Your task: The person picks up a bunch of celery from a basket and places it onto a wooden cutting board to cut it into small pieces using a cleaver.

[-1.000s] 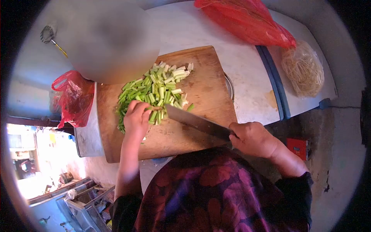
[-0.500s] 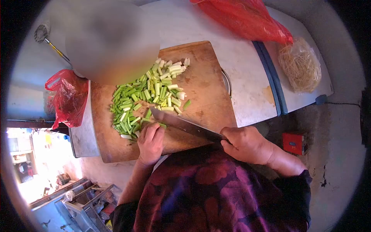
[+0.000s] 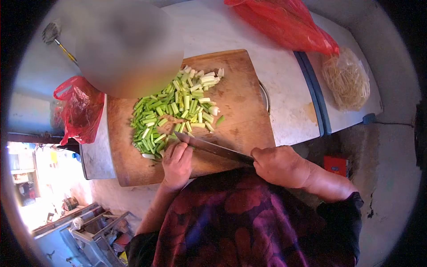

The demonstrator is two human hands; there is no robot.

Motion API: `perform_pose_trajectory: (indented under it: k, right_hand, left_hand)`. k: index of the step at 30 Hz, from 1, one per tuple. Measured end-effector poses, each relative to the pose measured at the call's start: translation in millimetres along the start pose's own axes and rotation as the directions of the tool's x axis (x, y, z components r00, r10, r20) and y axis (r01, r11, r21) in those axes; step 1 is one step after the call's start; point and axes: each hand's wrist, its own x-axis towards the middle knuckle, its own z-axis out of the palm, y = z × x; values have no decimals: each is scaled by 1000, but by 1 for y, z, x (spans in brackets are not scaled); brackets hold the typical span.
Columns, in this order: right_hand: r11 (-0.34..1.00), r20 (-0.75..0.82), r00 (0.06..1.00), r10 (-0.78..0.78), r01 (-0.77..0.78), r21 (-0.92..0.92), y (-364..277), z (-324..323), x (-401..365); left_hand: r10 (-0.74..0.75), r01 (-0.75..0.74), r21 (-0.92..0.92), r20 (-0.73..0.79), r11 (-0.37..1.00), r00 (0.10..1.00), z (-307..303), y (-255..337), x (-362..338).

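Note:
My right hand (image 3: 281,166) is wrapped round the handle of a large knife (image 3: 215,148), whose blade points left over the wooden cutting board (image 3: 242,102). The blade's tip is beside the fingers of my left hand (image 3: 177,162). Those fingers are bent and held together at the near edge of the pile of chopped green stalks (image 3: 153,115); whatever lies beneath them is hidden. Paler pieces (image 3: 207,80) lie at the pile's far right side. A single green piece (image 3: 220,120) sits a little apart on the board.
A red plastic bag (image 3: 284,26) and a clear bag of pale strands (image 3: 347,82) lie on the white surface (image 3: 289,100). Another red bag (image 3: 82,109) is left of the board. A red box (image 3: 336,165) is low at the right. A blurred patch hides the upper left.
The knife's tip has dropped slightly nearer to me, beside my left fingers. A green piece that showed by those fingers is no longer visible. The view has shifted slightly.

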Motion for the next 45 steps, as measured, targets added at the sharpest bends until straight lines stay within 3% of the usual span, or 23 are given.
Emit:
perform_pose_trajectory:
  k: [3, 6, 9, 12, 15, 19, 26, 30, 33, 37, 40, 43, 45]
  right_hand:
    - [995, -79, 996, -30, 22, -97, -13, 9, 7]
    - [998, -102, 994, 45, -49, -35, -21, 12, 6]
    - [992, -276, 961, 29, 7, 128, -12, 24, -1]
    - [925, -297, 930, 217, -98, 366, -7, 25, -20]
    - [843, -304, 866, 396, -212, 495, -3, 13, -31]
    - [795, -289, 819, 495, -294, 531, 3, 7, -39]
    - [679, -227, 782, 580, -311, 665, 8, 21, -44]
    - [706, -276, 787, 552, -265, 657, 9, 22, -36]
    - [733, -307, 796, 521, -233, 640, 10, 24, -35]
    - [723, -288, 796, 533, -251, 644, 9, 26, -38]
    - [723, -286, 791, 541, -263, 639, 11, 32, -40]
    - [708, -267, 790, 552, -275, 650, 12, 31, -43]
    - [683, -250, 789, 561, -270, 679, 10, 26, -42]
  left_hand:
    - [12, -12, 1, -7, 1000, 1000, -2, 2, 1]
    - [23, -23, 28, 5, 999, 1000, -5, 3, 4]
    - [-30, 30, 6, 82, 1000, 996, -4, 2, 1]
    - [-25, 21, 84, 46, 996, 999, -6, 8, 6]
    - [57, -62, 42, 104, 997, 993, -2, 20, 21]
    - [172, -194, 63, 249, 979, 953, 5, 11, 27]
    - [26, -39, 318, 47, 947, 999, -17, -40, 25]
    - [-166, 168, 116, -31, 979, 986, -3, -28, 72]
    - [-347, 323, 220, 78, 920, 935, 28, -44, 99]
    - [-536, 500, 195, 260, 844, 803, 25, -44, 113]
    - [-521, 517, 81, 236, 852, 820, 23, -50, 110]
    - [-302, 299, -123, -4, 946, 953, 1, -37, 105]
    - [-288, 289, -193, 30, 938, 957, -16, -23, 93]
